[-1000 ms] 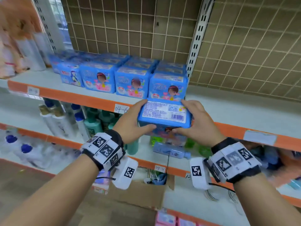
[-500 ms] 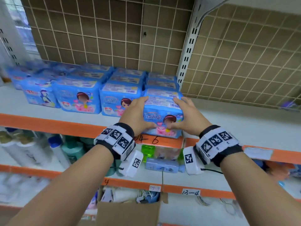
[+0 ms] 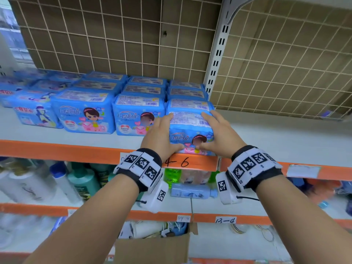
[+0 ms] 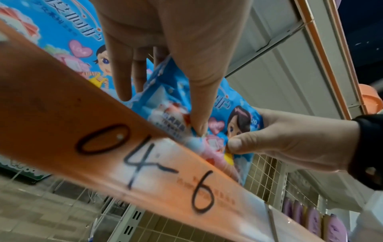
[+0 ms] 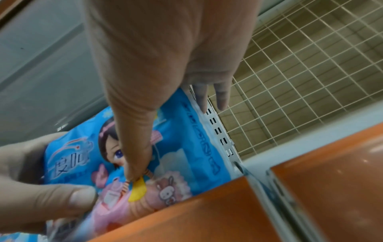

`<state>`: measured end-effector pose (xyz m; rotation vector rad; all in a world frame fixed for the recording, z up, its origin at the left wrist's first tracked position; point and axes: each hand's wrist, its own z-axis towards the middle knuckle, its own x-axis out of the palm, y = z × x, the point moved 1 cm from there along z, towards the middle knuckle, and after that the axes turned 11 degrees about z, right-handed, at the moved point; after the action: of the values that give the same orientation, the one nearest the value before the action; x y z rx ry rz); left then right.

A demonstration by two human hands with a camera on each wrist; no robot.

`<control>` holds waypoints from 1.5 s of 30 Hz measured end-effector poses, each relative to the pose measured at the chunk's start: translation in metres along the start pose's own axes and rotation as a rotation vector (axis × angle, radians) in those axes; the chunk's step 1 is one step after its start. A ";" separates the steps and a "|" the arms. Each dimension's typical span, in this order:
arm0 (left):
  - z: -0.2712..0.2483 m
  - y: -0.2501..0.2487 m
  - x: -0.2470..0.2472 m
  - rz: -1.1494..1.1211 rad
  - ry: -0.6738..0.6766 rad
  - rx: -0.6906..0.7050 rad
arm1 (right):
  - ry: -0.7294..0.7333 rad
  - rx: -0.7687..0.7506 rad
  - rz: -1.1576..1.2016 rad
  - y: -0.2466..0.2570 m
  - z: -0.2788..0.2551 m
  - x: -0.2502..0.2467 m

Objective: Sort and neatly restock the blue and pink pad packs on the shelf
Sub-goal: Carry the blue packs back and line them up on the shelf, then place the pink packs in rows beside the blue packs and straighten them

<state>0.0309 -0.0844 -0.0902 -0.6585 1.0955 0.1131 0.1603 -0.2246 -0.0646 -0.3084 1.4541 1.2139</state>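
With thumbs pressed on its front face and fingers laid over its top, the left hand (image 3: 159,136) and right hand (image 3: 222,134) clasp one blue pack (image 3: 190,130) at the shelf (image 3: 276,141) front edge, right end of the blue rows (image 3: 118,103). Step: placement. Next, judged: push back flush, release.

Bright even light; wrist views blurred, edges warped.
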 end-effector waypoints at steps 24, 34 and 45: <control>-0.142 -0.054 0.102 0.316 -0.034 0.262 | -0.170 -0.053 0.282 -0.078 -0.138 0.065; -0.297 -0.080 0.339 0.498 0.970 -0.191 | 0.490 0.306 0.241 -0.318 -0.299 0.175; -0.411 0.023 0.653 0.591 1.394 -0.019 | 0.817 0.687 0.184 -0.479 -0.455 0.440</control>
<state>0.0071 -0.4395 -0.7747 -0.3458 2.6231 0.1723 0.1264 -0.6011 -0.7617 -0.1971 2.5503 0.6536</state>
